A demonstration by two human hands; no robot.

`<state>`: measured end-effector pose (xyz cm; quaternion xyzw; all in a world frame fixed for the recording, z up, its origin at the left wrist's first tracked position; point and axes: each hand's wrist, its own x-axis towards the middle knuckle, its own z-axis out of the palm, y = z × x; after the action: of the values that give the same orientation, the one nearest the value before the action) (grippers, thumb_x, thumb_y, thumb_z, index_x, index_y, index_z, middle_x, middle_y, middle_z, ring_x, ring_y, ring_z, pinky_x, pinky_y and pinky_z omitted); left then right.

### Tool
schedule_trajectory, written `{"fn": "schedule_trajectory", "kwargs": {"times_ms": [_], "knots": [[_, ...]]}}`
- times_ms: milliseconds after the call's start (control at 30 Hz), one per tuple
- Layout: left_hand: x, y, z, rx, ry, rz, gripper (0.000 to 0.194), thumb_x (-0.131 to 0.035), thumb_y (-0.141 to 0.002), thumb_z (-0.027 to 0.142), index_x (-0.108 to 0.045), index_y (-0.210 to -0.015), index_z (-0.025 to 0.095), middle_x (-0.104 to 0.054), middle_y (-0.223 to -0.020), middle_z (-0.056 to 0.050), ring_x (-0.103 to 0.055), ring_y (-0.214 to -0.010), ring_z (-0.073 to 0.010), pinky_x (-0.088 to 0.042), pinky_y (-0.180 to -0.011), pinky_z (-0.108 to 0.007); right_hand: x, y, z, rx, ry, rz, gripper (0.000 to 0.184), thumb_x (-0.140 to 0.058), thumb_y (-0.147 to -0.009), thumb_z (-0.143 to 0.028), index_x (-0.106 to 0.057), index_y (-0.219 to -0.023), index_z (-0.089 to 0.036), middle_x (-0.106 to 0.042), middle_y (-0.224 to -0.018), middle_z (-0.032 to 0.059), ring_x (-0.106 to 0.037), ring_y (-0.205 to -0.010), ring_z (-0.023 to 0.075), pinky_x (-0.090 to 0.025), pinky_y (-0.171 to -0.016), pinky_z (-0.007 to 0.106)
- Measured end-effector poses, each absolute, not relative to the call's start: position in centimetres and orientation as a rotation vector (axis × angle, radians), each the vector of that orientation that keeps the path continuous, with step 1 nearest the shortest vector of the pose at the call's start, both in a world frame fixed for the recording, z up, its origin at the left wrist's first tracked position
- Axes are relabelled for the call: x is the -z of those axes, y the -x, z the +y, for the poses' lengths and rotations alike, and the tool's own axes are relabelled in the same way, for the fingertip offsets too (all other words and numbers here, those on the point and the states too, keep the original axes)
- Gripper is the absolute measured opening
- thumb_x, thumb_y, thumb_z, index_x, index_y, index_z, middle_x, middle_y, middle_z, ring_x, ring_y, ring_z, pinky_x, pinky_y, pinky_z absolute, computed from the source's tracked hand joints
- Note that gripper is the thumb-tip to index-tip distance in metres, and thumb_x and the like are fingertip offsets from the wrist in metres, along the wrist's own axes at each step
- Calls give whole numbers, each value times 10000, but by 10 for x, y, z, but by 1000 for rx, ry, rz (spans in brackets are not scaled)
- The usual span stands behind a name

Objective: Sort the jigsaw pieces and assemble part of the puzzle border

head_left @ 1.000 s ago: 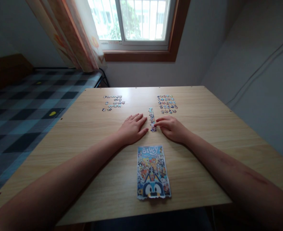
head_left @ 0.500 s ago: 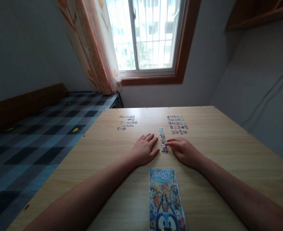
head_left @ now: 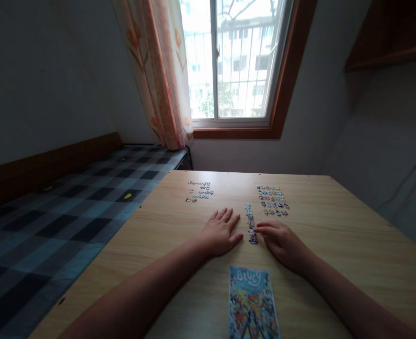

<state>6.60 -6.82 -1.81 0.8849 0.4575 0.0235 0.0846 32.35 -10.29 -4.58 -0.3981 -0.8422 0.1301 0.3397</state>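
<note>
A narrow strip of joined jigsaw pieces runs away from me in the middle of the wooden table. Just left of it my left hand lies flat with its fingers spread, holding nothing. From the other side, my right hand reaches in, index finger stretched out so its tip meets the strip's right edge near the lower end. Its thumb is apart from that finger, and no piece shows between them. Closer to me lies a blue picture sheet lettered "BLUEY", cut off by the bottom of the view.
Loose jigsaw pieces lie in rows at the far right of the strip. Another group of pieces sits at the far left. A bed with a checked cover adjoins the table's left side. Behind are a curtain and a window.
The camera view has tilted up and turned slightly left, so everything appears lower and further right. Both hands keep about the same places beside the strip.
</note>
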Motion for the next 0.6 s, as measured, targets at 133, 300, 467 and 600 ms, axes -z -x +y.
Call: {"fn": "schedule_trajectory", "kwargs": {"times_ms": [133,300,467,600], "knots": [[14,-58,-62,-12,-2576,1451,752,-286,-950,678,-262,-1568,250,-163,-1642,-92,-122,-1516,-302,-144,-1217,-512,47,-324,-103,-356,1033,-2184,340,-491,-905,-150,-731,-1113,-274,-683,-1179,85,-623,-1104,279,-506,-974,509],[16,-54,-58,-25,-2591,1447,757,-277,-948,680,-270,-1564,240,-167,-1643,-99,-117,-1517,-299,-132,-1218,-508,48,-325,-103,-362,1037,-2167,334,-508,-901,-167,-737,-1115,-283,-684,-1180,90,-626,-1104,287,-520,-962,512],[19,-44,-46,-169,-2595,1741,726,-352,-938,617,-346,-1528,195,-217,-1630,-131,-93,-1516,-333,-64,-1215,-547,48,-326,-104,-374,1045,-2170,330,-497,-911,-182,-738,-1113,-280,-685,-1182,89,-625,-1113,289,-519,-969,514],[13,-18,-32,-219,-2540,2108,710,-413,-911,552,-373,-1510,172,-262,-1606,-179,-115,-1505,-367,-1,-1182,-613,48,-326,-103,-390,1048,-2168,323,-491,-917,-198,-737,-1113,-274,-684,-1186,91,-629,-1106,290,-525,-958,513]]}}
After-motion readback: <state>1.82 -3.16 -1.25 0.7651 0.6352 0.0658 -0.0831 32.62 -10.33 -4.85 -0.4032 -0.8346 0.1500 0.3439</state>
